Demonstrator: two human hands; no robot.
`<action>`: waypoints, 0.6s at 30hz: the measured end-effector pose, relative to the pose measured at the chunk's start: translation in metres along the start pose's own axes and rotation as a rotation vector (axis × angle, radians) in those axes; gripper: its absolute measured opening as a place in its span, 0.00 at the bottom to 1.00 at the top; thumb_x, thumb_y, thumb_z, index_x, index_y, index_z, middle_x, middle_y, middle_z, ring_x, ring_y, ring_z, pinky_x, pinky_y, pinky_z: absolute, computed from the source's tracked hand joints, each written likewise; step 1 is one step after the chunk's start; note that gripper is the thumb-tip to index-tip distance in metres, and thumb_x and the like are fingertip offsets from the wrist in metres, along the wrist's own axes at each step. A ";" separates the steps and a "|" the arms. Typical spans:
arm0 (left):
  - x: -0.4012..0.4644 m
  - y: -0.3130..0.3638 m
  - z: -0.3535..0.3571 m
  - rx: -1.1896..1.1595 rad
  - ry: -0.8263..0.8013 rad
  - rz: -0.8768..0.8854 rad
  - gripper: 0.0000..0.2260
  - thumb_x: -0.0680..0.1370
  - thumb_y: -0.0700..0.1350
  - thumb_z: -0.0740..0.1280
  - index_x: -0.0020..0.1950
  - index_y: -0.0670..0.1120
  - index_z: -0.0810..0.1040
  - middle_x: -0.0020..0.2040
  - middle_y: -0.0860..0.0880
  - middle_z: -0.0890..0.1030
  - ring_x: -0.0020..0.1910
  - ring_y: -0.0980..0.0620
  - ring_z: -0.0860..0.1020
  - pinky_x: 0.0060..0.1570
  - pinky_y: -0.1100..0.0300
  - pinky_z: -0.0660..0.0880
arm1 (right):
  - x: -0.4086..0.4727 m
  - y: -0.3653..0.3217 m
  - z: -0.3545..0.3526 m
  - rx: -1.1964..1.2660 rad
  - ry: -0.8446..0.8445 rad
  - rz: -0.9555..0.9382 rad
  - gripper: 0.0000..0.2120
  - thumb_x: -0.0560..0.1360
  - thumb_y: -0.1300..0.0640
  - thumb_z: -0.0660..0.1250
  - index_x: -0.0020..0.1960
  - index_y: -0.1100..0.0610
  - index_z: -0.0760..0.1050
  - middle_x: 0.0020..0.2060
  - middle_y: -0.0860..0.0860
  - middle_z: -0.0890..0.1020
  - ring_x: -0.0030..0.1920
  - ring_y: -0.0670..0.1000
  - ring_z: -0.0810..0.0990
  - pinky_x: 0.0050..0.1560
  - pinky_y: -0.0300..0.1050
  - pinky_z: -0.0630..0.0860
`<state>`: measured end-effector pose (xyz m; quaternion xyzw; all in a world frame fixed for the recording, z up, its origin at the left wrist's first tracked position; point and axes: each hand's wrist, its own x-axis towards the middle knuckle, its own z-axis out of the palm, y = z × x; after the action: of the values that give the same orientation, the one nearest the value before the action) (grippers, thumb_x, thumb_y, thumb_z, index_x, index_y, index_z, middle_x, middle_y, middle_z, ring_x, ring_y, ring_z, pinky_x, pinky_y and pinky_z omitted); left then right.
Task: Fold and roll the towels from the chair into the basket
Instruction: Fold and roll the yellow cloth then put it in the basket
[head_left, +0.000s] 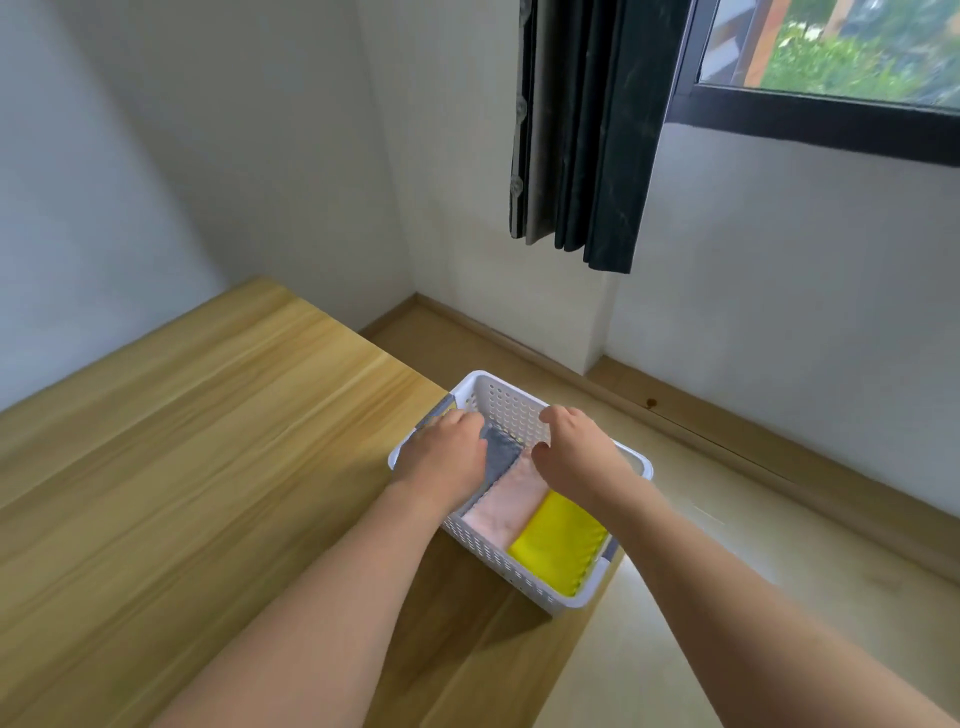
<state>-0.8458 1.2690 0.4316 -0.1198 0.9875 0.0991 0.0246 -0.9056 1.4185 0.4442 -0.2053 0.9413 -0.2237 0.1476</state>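
Note:
A white perforated basket (519, 569) stands at the right edge of the wooden table (182, 467). Inside lie three rolled towels side by side: a grey towel (500, 457) at the left, a pink towel (506, 512) in the middle, a yellow towel (563, 540) at the right. My left hand (444, 460) is curled over the grey towel, pressing on it in the basket's left part. My right hand (574, 452) hovers over the basket's far right side, fingers bent and apart, holding nothing that I can see. The chair is out of view.
The table runs along a white wall on the left. Light wood floor (727, 545) lies to the right of the table. A dark curtain (587, 130) hangs beside a window (831, 47) at the upper right.

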 end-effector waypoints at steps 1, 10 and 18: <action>-0.007 -0.005 -0.009 -0.001 0.030 0.011 0.12 0.82 0.47 0.55 0.62 0.45 0.71 0.63 0.47 0.74 0.61 0.44 0.72 0.54 0.52 0.70 | -0.005 -0.011 -0.004 0.004 0.021 -0.012 0.17 0.74 0.63 0.59 0.63 0.62 0.70 0.61 0.58 0.74 0.61 0.59 0.73 0.58 0.48 0.71; -0.113 -0.092 -0.078 -0.034 0.260 0.037 0.16 0.81 0.47 0.56 0.68 0.45 0.68 0.69 0.49 0.70 0.65 0.48 0.69 0.60 0.53 0.70 | -0.091 -0.129 0.019 0.055 0.120 -0.064 0.17 0.75 0.62 0.58 0.64 0.60 0.70 0.62 0.57 0.74 0.61 0.57 0.72 0.56 0.47 0.69; -0.255 -0.239 -0.134 -0.033 0.309 0.005 0.19 0.82 0.48 0.55 0.72 0.45 0.65 0.72 0.47 0.67 0.67 0.47 0.68 0.64 0.53 0.67 | -0.213 -0.277 0.084 0.075 0.232 -0.109 0.24 0.76 0.59 0.60 0.71 0.56 0.66 0.69 0.52 0.70 0.66 0.54 0.70 0.57 0.42 0.66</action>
<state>-0.5442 1.0740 0.5360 -0.1313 0.9781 0.0957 -0.1299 -0.6003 1.2585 0.5459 -0.2230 0.9306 -0.2885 0.0328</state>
